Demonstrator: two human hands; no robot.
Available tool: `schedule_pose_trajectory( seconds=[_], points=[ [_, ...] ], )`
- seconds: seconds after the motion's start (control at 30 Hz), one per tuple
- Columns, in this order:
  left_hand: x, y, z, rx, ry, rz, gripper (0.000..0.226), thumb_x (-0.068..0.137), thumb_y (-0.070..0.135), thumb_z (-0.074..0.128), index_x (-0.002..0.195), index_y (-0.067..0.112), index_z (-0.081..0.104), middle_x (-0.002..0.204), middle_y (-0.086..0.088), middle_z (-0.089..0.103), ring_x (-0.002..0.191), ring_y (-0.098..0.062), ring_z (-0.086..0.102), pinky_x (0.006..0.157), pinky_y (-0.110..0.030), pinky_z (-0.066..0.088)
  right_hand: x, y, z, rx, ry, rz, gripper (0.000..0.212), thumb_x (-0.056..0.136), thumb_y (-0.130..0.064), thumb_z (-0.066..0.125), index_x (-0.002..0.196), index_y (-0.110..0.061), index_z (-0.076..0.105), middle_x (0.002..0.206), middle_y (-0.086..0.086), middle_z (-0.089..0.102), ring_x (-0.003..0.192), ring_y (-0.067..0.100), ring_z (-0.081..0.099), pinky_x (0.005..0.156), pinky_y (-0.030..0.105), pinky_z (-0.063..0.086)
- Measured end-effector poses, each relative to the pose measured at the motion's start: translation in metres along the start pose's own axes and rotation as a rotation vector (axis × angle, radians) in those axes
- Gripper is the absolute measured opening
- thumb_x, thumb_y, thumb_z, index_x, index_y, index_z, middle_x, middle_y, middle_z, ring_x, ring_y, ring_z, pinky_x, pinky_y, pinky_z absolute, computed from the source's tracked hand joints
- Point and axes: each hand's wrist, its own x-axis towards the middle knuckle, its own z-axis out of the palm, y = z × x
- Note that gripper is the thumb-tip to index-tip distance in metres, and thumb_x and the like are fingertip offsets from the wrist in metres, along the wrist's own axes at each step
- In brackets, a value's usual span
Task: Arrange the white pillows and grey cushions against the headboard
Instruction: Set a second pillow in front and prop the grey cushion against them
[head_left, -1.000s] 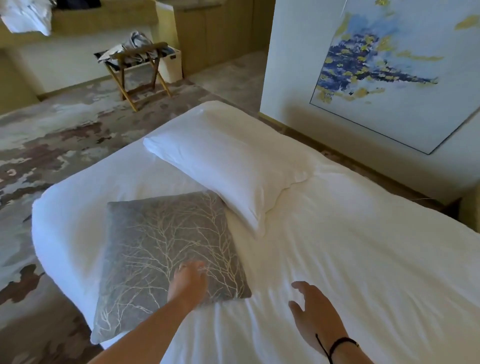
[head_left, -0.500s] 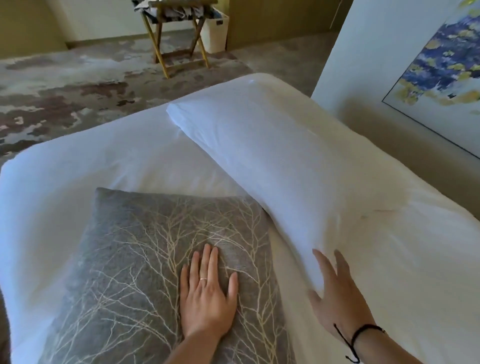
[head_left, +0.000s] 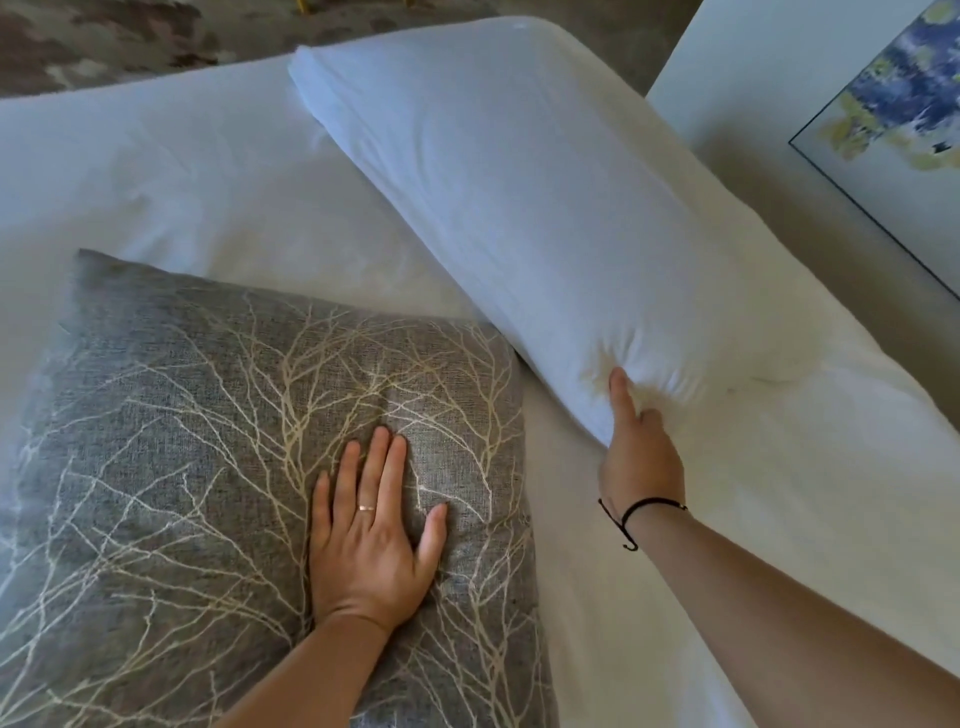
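Note:
A grey cushion (head_left: 208, 441) with a pale branch pattern lies flat on the white bed (head_left: 156, 171) at the lower left. My left hand (head_left: 371, 525) rests palm down on it, fingers spread, wearing a ring. A long white pillow (head_left: 519, 182) lies diagonally from the top centre down to the middle, its near end overlapping the cushion's right corner. My right hand (head_left: 639, 447) grips that near corner, thumb pressed into the fabric and fingers tucked under it. A black cord sits on that wrist.
A white wall panel (head_left: 753, 93) with a framed blue and yellow painting (head_left: 893, 104) stands along the bed's right side. Patterned carpet (head_left: 130, 36) shows beyond the bed at the top left. White bedding (head_left: 779, 493) stretches to the right of my arm.
The view has closed in on the bed. My left hand stayed flat on the grey cushion. My right hand went from open beside the white pillow to gripping its near corner.

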Motion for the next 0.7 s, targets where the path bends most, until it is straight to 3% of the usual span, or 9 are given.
schedule_pose_trajectory(
  seconds=[0.07,0.13,0.2,0.33,0.43,0.57,0.63,0.7],
  points=[
    [0.0,0.001,0.0,0.009,0.006,0.0,0.077,0.093,0.064,0.021,0.157,0.021,0.017,0.165,0.005,0.012,0.152,-0.018,0.006,0.122,-0.041,-0.003,0.005,0.006,-0.008,-0.019,-0.026,-0.03,0.085,0.083,0.005,0.046,0.152,-0.032,0.013,0.107,0.01,0.055,0.083,0.027,0.056,0.072,0.036,0.05],
    [0.0,0.003,-0.001,0.015,0.011,0.003,0.077,0.093,0.064,0.022,0.157,0.021,0.016,0.165,0.004,0.012,0.152,-0.018,0.006,0.122,-0.04,-0.004,0.007,0.009,-0.019,-0.021,-0.059,-0.042,0.078,0.08,0.007,0.045,0.148,-0.028,0.029,0.107,0.009,0.06,0.093,0.031,0.06,0.079,0.035,0.051],
    [0.001,0.004,-0.004,0.015,-0.002,0.0,0.076,0.093,0.063,0.023,0.157,0.022,0.015,0.165,0.005,0.011,0.152,-0.018,0.004,0.122,-0.039,-0.005,0.003,0.009,-0.034,-0.004,-0.093,-0.06,0.07,0.077,0.007,0.047,0.139,-0.027,0.044,0.1,0.008,0.065,0.091,0.031,0.061,0.076,0.032,0.051],
    [0.004,0.004,-0.021,-0.019,-0.132,0.003,0.079,0.092,0.072,0.014,0.157,0.029,0.0,0.165,0.011,-0.005,0.149,-0.008,-0.016,0.119,-0.034,-0.017,-0.036,0.001,-0.07,0.095,-0.193,-0.097,0.044,0.081,-0.001,0.052,0.119,-0.02,0.059,0.094,0.008,0.068,0.088,0.031,0.063,0.076,0.033,0.054],
    [0.008,-0.001,-0.047,-0.139,-0.302,0.021,0.089,0.085,0.082,0.016,0.155,0.034,-0.011,0.161,0.018,-0.018,0.143,0.0,-0.027,0.117,-0.033,-0.022,-0.096,0.009,-0.09,0.194,-0.276,-0.093,0.036,0.084,-0.004,0.052,0.112,-0.024,0.063,0.089,0.005,0.067,0.084,0.029,0.063,0.075,0.034,0.056],
    [-0.005,0.006,-0.105,-0.272,-0.452,-0.003,0.111,0.079,0.068,0.061,0.152,0.039,-0.017,0.165,0.006,0.002,0.151,-0.016,0.003,0.123,-0.046,0.004,-0.192,0.049,-0.119,0.379,-0.332,0.03,0.054,0.089,-0.008,0.05,0.136,-0.035,0.053,0.126,-0.001,0.064,0.111,0.023,0.06,0.09,0.025,0.048],
    [-0.031,0.027,-0.135,-0.302,-0.455,0.039,0.122,0.074,0.062,0.072,0.147,0.047,-0.025,0.164,0.012,-0.01,0.151,-0.023,0.006,0.119,-0.055,0.017,-0.238,0.079,-0.134,0.426,-0.36,0.103,0.053,0.091,-0.01,0.051,0.137,-0.037,0.051,0.135,-0.004,0.057,0.12,0.02,0.055,0.096,0.023,0.044],
    [-0.063,0.06,-0.159,-0.212,-0.368,0.23,0.123,0.072,0.059,0.074,0.147,0.048,-0.023,0.16,0.015,-0.024,0.15,-0.027,0.003,0.114,-0.058,0.024,-0.283,0.111,-0.148,0.435,-0.387,0.142,0.05,0.093,-0.013,0.051,0.137,-0.036,0.051,0.139,-0.005,0.054,0.126,0.019,0.051,0.1,0.022,0.042]
  ],
)
